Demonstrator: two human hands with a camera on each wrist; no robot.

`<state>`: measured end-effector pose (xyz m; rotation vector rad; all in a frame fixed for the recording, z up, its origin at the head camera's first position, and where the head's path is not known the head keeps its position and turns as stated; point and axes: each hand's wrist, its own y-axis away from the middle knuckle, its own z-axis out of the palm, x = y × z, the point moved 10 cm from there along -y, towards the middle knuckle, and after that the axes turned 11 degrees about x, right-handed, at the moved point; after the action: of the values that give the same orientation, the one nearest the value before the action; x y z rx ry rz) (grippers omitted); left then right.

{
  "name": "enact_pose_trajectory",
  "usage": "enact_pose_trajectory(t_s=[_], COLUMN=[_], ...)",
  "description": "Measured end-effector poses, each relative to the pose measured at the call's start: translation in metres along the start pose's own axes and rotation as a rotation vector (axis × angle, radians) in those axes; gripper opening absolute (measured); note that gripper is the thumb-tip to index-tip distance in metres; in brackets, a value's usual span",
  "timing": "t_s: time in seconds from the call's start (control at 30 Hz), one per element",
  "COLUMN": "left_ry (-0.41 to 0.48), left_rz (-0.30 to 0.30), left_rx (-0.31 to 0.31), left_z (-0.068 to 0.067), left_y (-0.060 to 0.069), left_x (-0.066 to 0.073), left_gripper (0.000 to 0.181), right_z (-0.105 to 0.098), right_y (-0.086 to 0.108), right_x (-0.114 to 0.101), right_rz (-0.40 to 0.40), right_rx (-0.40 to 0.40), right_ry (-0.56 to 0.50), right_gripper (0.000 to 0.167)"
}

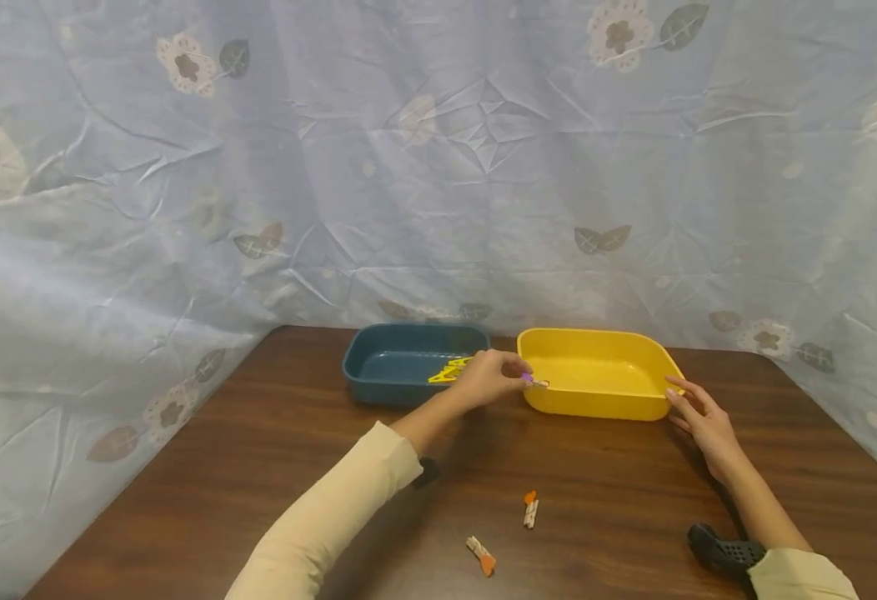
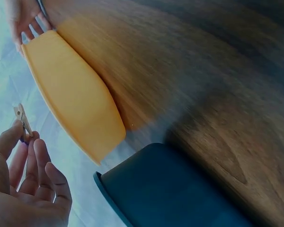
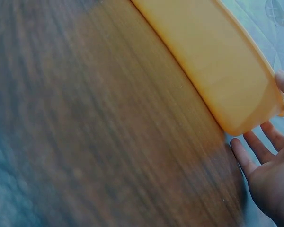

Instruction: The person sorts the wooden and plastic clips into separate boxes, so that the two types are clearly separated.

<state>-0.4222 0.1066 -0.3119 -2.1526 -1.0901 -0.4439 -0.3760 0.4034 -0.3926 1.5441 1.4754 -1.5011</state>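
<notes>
My left hand [image 1: 488, 380] pinches a small wooden clothespin [image 2: 22, 120] with a purple decoration between thumb and fingertips. In the head view this clothespin is over the left end of a yellow tub [image 1: 596, 405]. At the tub's right end, my right hand [image 1: 711, 429] grips the rim, thumb on top and fingers around the outside corner. Behind the left hand, yellow plastic clothespins [image 1: 448, 372] show at a dark blue tub [image 1: 378, 392]; the hand partly hides them. Two wooden clothespins with orange hearts, one nearer [image 1: 482, 556] and one farther [image 1: 531, 510], lie on the table.
Both tubs stand side by side at the back of the brown wooden table [image 1: 596, 475], a narrow gap between them. Right behind the table hangs a pale floral curtain [image 1: 423, 208]. A black wrist device [image 1: 724, 552] is by the right forearm.
</notes>
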Motion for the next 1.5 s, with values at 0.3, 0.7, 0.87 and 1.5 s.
enact_pose_trajectory(t_s=[0.3, 0.7, 0.87, 1.5], left_ry=[0.005, -0.043, -0.103, -0.155], left_rz=[-0.088, -0.176, -0.181, -0.237], left_rx=[0.103, 0.170, 0.166, 0.179], left_z=[0.003, 0.019, 0.027, 0.036], left_y=[-0.015, -0.029, -0.030, -0.028], left_x=[-0.013, -0.020, -0.019, -0.023], left_gripper=[0.022, 0.023, 0.023, 0.021], right_z=[0.001, -0.002, 0.000, 0.000], right_y=[0.000, 0.003, 0.002, 0.003], right_x=[-0.001, 0.000, 0.000, -0.003], right_rz=[0.006, 0.004, 0.007, 0.006], right_rx=[0.001, 0.022, 0.021, 0.027], right_ry=[0.020, -0.013, -0.008, -0.023], right_gripper=[0.054, 0.049, 0.051, 0.052])
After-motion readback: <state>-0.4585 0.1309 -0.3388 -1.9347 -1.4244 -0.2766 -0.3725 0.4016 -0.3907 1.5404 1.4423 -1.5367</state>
